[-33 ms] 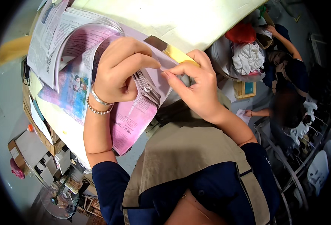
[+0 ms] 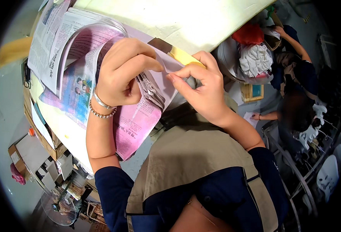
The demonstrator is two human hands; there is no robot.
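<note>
My left hand (image 2: 126, 73), with a bangle and a beaded bracelet (image 2: 102, 113) at its wrist, is closed above the newspapers, its fingers curled. To its right, my right hand (image 2: 203, 83) is closed in a pinch, thumb against forefinger. The fingertips of both hands are close together, and whatever they hold is too small to make out. Pink-tinted newspaper (image 2: 135, 125) lies under my hands, with a folded wad of newsprint (image 2: 153, 91) on it. A curled newspaper sheet (image 2: 76, 46) rises beside my left hand.
The pale table (image 2: 170, 23) stretches ahead, with a yellow piece (image 2: 184, 57) at its right part. A bin with white cloth (image 2: 255, 61) and a red bundle (image 2: 249, 33) stands to the right. Co-workers' arms (image 2: 269, 116) show beyond. A fan (image 2: 58, 207) stands lower left.
My left fingertips have shifted slightly left, away from my right fingertips. The curled newspaper sheet has moved a little. My right hand is practically unmoved.
</note>
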